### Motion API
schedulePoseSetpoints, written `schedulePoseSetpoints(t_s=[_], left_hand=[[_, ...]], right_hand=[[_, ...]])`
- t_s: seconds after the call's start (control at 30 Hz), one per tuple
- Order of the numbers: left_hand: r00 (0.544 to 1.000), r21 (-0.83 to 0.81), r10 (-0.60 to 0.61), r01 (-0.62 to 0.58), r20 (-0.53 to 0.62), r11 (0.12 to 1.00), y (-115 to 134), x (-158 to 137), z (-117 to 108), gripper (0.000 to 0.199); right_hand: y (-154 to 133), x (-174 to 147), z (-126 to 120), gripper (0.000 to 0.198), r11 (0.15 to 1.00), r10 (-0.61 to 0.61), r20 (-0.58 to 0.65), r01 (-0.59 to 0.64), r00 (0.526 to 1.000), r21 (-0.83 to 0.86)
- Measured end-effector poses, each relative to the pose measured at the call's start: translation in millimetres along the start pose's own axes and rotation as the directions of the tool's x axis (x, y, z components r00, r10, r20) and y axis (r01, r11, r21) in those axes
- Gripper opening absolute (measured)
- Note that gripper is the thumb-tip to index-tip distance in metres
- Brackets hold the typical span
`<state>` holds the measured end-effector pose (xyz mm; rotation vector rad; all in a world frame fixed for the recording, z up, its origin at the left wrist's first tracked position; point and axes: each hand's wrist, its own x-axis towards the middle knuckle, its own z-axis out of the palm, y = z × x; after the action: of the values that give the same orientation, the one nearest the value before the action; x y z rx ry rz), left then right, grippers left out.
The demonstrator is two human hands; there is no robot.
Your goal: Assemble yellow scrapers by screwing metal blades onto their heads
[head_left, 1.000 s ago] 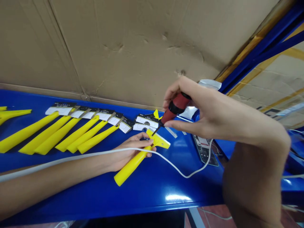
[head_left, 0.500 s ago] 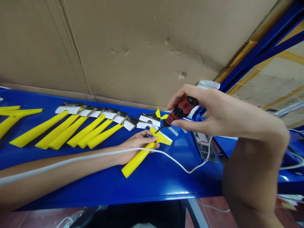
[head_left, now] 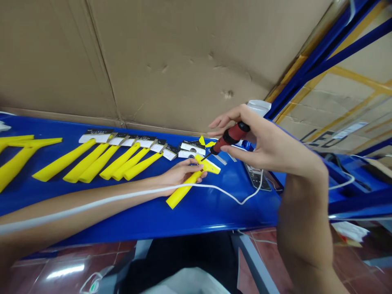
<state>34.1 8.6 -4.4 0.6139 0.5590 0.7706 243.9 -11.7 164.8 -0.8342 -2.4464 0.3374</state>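
Observation:
My left hand (head_left: 179,174) grips a yellow scraper (head_left: 183,192) near its neck, with the wide head tilted up to the right and the handle pointing toward me. In my right hand (head_left: 263,143) is a red and black screwdriver (head_left: 233,135), its butt against the palm, the thumb beneath and the fingers loosely spread around the handle. The slim shaft slopes down to the scraper's head, where its tip meets a screw spot; the screw itself is too small to make out. Several yellow scrapers (head_left: 121,163) with black and white cards on their heads lie in a row to the left.
Loose cards (head_left: 191,152) and thin metal strips (head_left: 219,160) lie behind the scraper. A phone (head_left: 257,179) rests to the right. A white cable (head_left: 214,188) hangs across the view. Cardboard (head_left: 171,81) stands behind the blue table (head_left: 147,220); more yellow scrapers (head_left: 21,153) are far left.
My right fingers have loosened and spread on the screwdriver handle. The screwdriver tip stays at the scraper's head. The whole view has shifted, showing more floor and the right side.

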Motion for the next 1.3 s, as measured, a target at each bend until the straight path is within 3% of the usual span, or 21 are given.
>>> schedulePoseSetpoints(t_s=[0.13, 0.2, 0.33, 0.43, 0.53, 0.67, 0.83, 0.93, 1.0, 1.17, 1.3], left_hand=[[0.999, 0.000, 0.018, -0.018, 0.038, 1.000, -3.4, 1.6, -1.4, 0.028], [0.998, -0.003, 0.036, -0.036, 0.050, 0.999, -4.7, 2.1, -1.7, 0.031], [0.997, 0.011, 0.056, -0.057, 0.056, 0.998, -4.9, 1.5, -1.6, 0.037], [0.998, 0.060, 0.060, -0.062, 0.034, 0.996, -4.5, -0.2, -0.2, 0.037], [0.998, 0.109, 0.059, -0.061, 0.024, 0.992, -4.6, -2.4, 1.9, 0.036], [0.997, 0.159, 0.063, -0.068, 0.036, 0.985, -5.4, -3.1, 2.1, 0.036], [0.995, 0.175, 0.097, -0.102, 0.034, 0.979, -6.9, 0.9, -0.7, 0.037], [0.995, 0.231, 0.096, -0.102, 0.036, 0.968, -7.6, 2.0, -0.3, 0.039], [0.993, 0.268, 0.101, -0.112, 0.052, 0.957, -8.1, 2.1, 0.6, 0.040], [0.992, 0.268, 0.119, -0.125, 0.039, 0.955, -8.7, 2.3, 1.6, 0.045], [0.992, 0.285, 0.117, -0.127, 0.051, 0.950, -9.0, 2.5, 2.2, 0.048]], right_hand=[[9.0, -14.1, 13.6, 0.043, 0.997, 0.012, -0.296, -0.036, 0.955, -0.074], [10.8, -24.4, 20.7, 0.052, 0.992, 0.023, -0.375, -0.068, 0.927, -0.108], [7.1, -50.1, 30.6, 0.067, 0.999, 0.053, -0.333, -0.051, 0.941, 0.015], [2.9, -69.0, 35.5, 0.066, 0.996, 0.082, -0.365, -0.060, 0.927, 0.073], [2.7, -85.2, 42.5, 0.059, 0.996, 0.036, -0.478, -0.071, 0.877, -0.054], [8.2, -103.2, 57.1, 0.047, 0.958, -0.034, -0.636, -0.156, 0.771, -0.240], [17.1, -125.0, 70.0, 0.059, 0.995, 0.095, -0.562, -0.097, 0.822, 0.027], [22.7, -137.5, 73.3, 0.047, 0.989, 0.049, -0.646, -0.127, 0.762, -0.074], [25.8, -144.2, 76.0, 0.049, 0.979, 0.025, -0.696, -0.159, 0.718, -0.128], [31.4, -154.6, 85.9, 0.060, 0.989, 0.144, -0.629, -0.097, 0.764, 0.108], [34.7, -157.1, 89.5, 0.053, 0.991, 0.039, -0.745, -0.121, 0.666, -0.055]])
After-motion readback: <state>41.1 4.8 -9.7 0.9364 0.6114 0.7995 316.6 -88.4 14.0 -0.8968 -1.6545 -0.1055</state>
